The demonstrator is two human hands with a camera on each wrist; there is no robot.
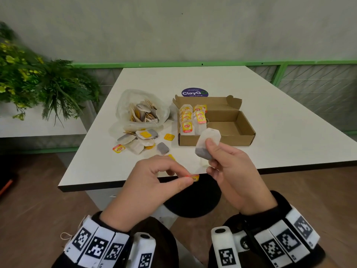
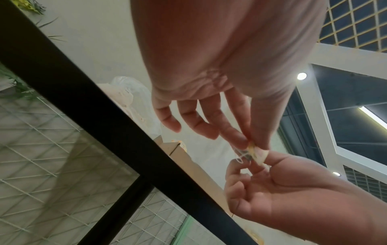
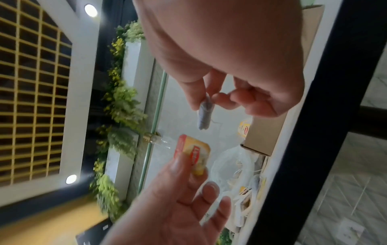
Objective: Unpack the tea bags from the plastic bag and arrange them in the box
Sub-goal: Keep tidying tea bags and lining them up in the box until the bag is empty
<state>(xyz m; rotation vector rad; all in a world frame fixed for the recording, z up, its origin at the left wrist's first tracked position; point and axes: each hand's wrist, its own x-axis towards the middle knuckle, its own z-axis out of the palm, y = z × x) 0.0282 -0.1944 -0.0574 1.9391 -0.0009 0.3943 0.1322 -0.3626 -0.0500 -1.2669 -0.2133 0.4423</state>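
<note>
Right hand point(image 1: 229, 167) raised near the table point(image 1: 270, 120) edge, grip clamped between thumb and fingers on a tea bag point(image 1: 207, 145), pouch held upright in front of the cardboard box point(image 1: 241, 130). Left hand point(image 1: 154, 182) lower, grip pinched on the yellow Lipton tag point(image 1: 194, 177) of the same bag, thin string point(image 1: 201, 162) slack between the two. Likely held apart so as to sort out string and tag before slotting the pouch in; a judgement only.

Inside the box, two rows of tea bags point(image 1: 191, 118) standing on edge at the left end, tags forward; right part bare. Left of the box, an open plastic bag point(image 1: 143, 111) with many more bags in it, and a loose heap point(image 1: 139, 139) spilled in front, with stray tags lying about. Beyond the box, a round ClayGo sticker point(image 1: 194, 92); off the table to the left, green plants point(image 1: 38, 80).

No obstacle between pouch and box; loose string apt to snag on the standing tags.
</note>
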